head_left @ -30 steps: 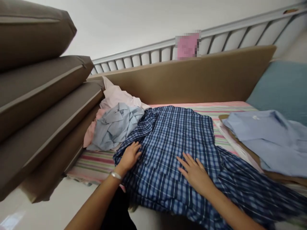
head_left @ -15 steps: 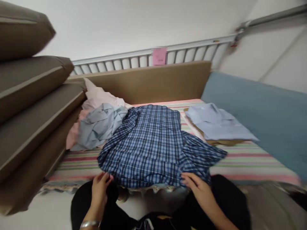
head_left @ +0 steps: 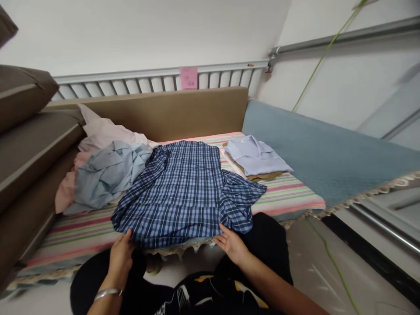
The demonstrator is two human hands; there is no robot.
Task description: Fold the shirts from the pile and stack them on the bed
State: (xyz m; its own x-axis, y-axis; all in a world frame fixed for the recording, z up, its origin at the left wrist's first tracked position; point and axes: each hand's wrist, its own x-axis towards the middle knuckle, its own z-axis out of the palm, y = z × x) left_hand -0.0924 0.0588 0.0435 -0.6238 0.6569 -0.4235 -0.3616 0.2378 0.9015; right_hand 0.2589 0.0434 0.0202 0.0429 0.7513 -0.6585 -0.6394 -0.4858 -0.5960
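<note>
A blue plaid shirt lies spread out before me, with one sleeve folded inward along its left side. The other sleeve sticks out bunched to the right. My left hand is at the shirt's near left corner, fingers stretched towards its edge. At the near right edge is my right hand, its thumb by the cloth and its fingers apart. Both hands look open; whether the fingertips touch the fabric is hard to make out.
Crumpled grey-blue and pink garments lie to the left, beside stacked brown cushions. Folded light-blue clothing sits on the right of the striped sheet. A brown backrest board stands behind.
The view has swung to the right, so everything appears further left. My right hand's fingers have spread and moved slightly off the cloth. The shirt lies much as before.
</note>
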